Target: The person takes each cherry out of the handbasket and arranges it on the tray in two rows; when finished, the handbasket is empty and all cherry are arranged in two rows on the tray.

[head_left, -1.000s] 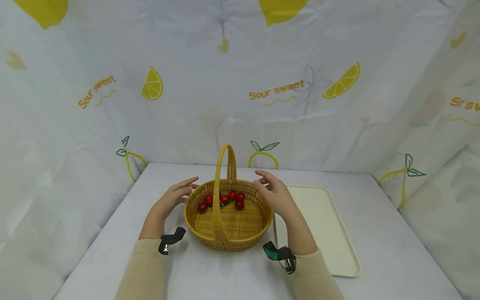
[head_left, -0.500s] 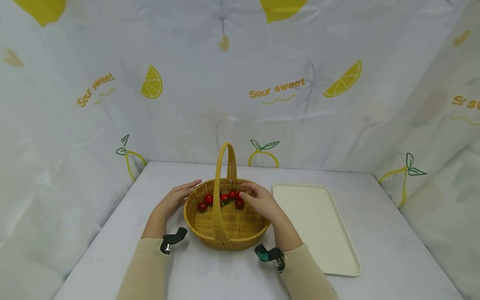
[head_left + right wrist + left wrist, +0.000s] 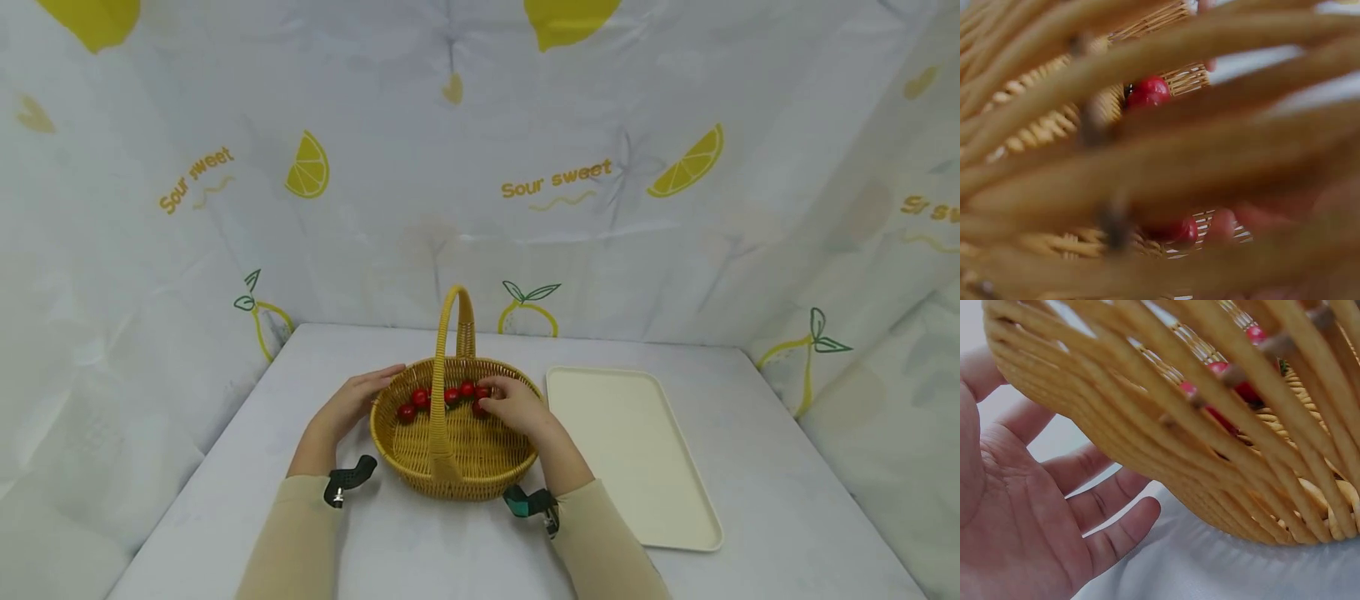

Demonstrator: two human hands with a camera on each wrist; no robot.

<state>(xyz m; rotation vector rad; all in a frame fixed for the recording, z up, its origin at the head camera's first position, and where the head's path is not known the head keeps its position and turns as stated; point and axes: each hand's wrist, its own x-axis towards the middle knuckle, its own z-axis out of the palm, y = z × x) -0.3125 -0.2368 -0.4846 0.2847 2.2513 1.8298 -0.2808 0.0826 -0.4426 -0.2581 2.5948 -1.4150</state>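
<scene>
Several small red fruits [image 3: 452, 396] are sitting in the yellow wicker basket [image 3: 480, 490], mostly toward the far side. The right hand [image 3: 519, 408] is hovering over the basket's right side, fingertips right at the rightmost fruits; honestly can't tell if it's pinching any, since the wicker's blocking the right wrist view. The left hand [image 3: 351, 402] is hanging out by the basket's left side, fingers apart and loosely straight. A cream tray [image 3: 637, 450] is lying to the right on the white table [image 3: 420, 542].
</scene>
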